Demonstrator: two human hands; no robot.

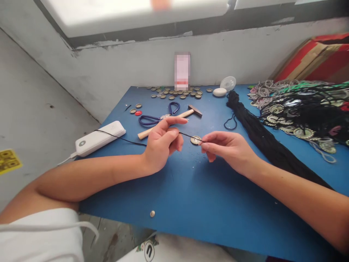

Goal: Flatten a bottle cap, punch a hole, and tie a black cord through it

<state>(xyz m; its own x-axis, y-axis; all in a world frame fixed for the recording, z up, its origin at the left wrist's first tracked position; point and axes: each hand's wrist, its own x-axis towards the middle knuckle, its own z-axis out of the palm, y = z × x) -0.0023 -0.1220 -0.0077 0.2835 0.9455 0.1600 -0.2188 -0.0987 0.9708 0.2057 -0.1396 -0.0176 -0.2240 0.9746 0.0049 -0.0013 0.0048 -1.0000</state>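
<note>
My left hand (163,140) pinches a thin black cord (187,135) between thumb and middle finger, its index finger stretched out. The cord runs right to a flattened bottle cap (195,140), which my right hand (227,147) pinches at its right edge with fingertips closed. Both hands hover just above the blue table (191,196), a short gap between them, and both forearms rest on it.
Blue-handled scissors (156,118) and a wooden-handled hammer (188,113) lie behind my left hand. A white power bank (99,138) sits left. Several bottle caps (177,94) lie at the back. A black cord bundle (259,134) and a pile of strung caps (302,112) are right.
</note>
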